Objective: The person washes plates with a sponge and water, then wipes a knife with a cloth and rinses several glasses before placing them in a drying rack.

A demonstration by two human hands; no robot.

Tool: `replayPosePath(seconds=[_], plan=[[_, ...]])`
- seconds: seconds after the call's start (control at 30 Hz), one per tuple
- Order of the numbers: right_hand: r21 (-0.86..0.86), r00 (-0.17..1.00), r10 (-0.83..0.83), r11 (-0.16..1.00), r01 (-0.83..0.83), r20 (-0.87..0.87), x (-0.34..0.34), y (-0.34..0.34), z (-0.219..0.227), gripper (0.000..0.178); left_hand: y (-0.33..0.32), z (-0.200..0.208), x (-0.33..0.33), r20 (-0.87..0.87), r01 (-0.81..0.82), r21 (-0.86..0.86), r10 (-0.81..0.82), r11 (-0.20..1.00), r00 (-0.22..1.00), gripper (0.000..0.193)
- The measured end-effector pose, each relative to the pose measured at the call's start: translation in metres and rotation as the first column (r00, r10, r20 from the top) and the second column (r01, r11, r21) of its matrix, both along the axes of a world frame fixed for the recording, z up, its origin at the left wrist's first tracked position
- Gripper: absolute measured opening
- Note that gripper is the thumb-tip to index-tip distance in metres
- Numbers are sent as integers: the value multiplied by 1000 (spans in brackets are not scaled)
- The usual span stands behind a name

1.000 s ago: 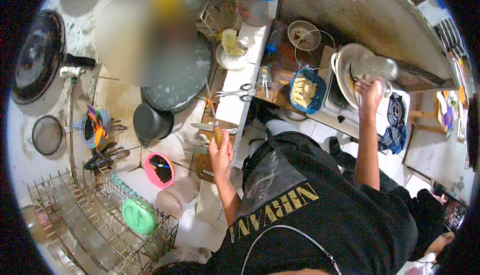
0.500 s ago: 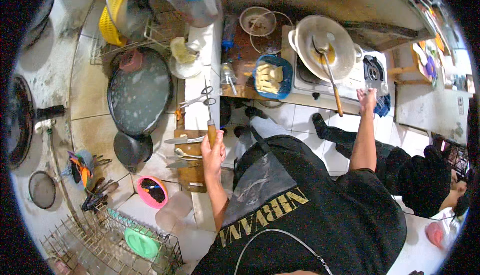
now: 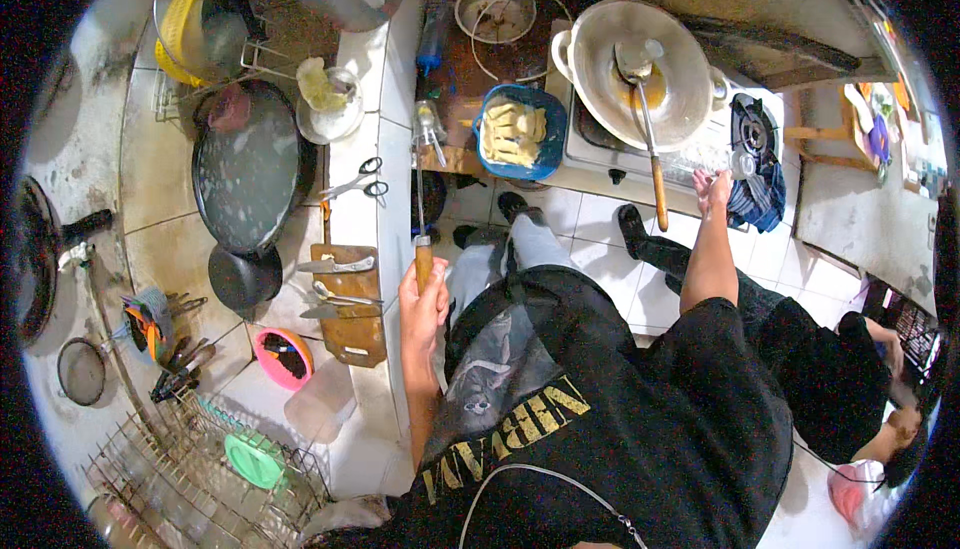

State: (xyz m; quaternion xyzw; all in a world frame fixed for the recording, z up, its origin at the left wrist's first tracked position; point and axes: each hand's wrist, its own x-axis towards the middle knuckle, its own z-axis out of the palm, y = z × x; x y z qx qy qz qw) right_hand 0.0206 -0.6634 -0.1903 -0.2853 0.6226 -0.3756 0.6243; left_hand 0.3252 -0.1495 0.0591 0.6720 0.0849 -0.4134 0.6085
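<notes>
My left hand [image 3: 424, 299] is closed around the wooden handle [image 3: 424, 261] of a thin metal utensil held upright; its far end is hard to make out. At the right front of the stove, my right hand [image 3: 712, 191] has its fingers partly curled against a clear see-through container [image 3: 742, 165], whose exact kind is blurred. To the left of this hand, a metal spatula [image 3: 648, 119] with a wooden handle rests in a large light wok [image 3: 590, 69], its handle over the rim. A little yellowish liquid lies in the wok.
A blue tub [image 3: 552, 164] of pale, finger-like food pieces stands left of the stove [image 3: 590, 147]. Scissors [image 3: 360, 184] and a cutting board [image 3: 350, 342] with knives lie on the left counter. A blue cloth [image 3: 760, 204] hangs at the stove's right. A person in black [image 3: 840, 389] is at the right.
The view has shifted slightly. My right hand has moved a little left along the stove front, and the clear container has shifted with it. My left hand still grips the wooden-handled utensil.
</notes>
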Motion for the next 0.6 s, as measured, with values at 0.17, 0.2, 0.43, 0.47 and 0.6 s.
replayPosePath(seconds=[0.17, 0.2, 0.43, 0.47, 0.6], plan=[[-4, 998, 65, 998, -65, -15, -11, -1, 0, 45, -8, 0, -12, -8, -13, 17, 13, 1000, 1000, 17], [-7, 995, 96, 995, -96, -21, -13, -1, 2, 49, -10, 0, -12, -6, -8, 15, 8, 1000, 1000, 17], [-63, 995, 76, 995, -72, 62, -24, 12, 5, 40, -4, 0, -6, -27, -111, -19, 111, 994, 993, 20], [-74, 993, -49, 996, 57, 106, -29, 10, 10, 42, -4, 1, -7, -15, -143, -21, 143, 989, 990, 20], [-183, 991, 118, 978, -104, 65, 20, 52, 139, 43, 11, 10, 8, -25, -170, -38, 169, 985, 985, 17]])
